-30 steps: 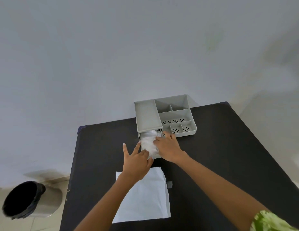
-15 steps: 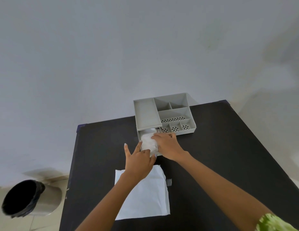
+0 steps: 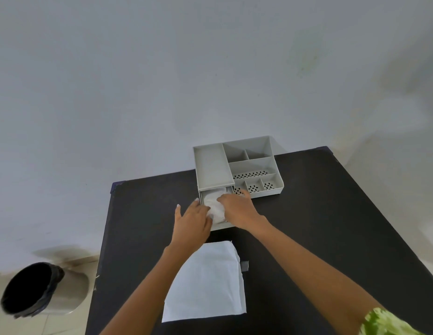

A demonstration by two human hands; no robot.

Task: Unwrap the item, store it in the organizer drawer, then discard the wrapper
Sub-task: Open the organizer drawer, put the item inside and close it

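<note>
The organizer (image 3: 237, 165) sits at the desk's (image 3: 331, 213) far edge, its drawer (image 3: 205, 197) pulled open toward the person. The left hand (image 3: 192, 223) and right hand (image 3: 237, 206), fingers loosely spread, press the white item (image 3: 216, 204) into the drawer. Its long axis cannot be told. The wrapper (image 3: 210, 284) lies flat near the near edge, with bare desk to the right.

Soft even daylight, faint shadows, wide-angle edge distortion
</note>
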